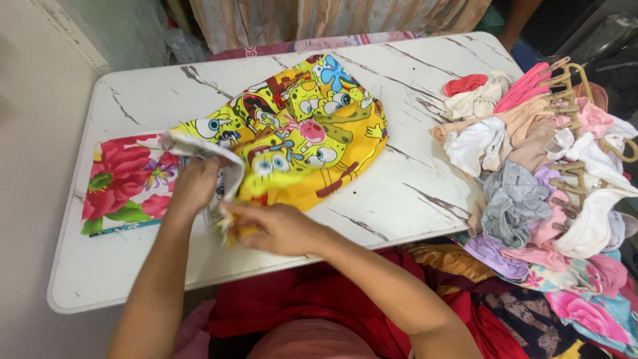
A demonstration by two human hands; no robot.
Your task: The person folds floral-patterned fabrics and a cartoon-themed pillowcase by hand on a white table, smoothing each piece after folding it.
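Both hands, left hand [194, 183] and right hand [276, 227], are pinching the yellow cartoon cloth [299, 136] shut-fingered at its near edge, risking the bunched far side slipping crooked across the table [412, 193]

Both hands [194, 186] [276, 226] meet, fingers curled closed.

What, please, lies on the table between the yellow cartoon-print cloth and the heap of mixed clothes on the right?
In the head view, only bare white marble-pattern tabletop separates the yellow cartoon-print cloth from the heap of mixed clothes.

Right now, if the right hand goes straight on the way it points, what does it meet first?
The right hand points left, so it would probably first meet the left hand gripping the yellow cartoon cloth; depth is unclear.
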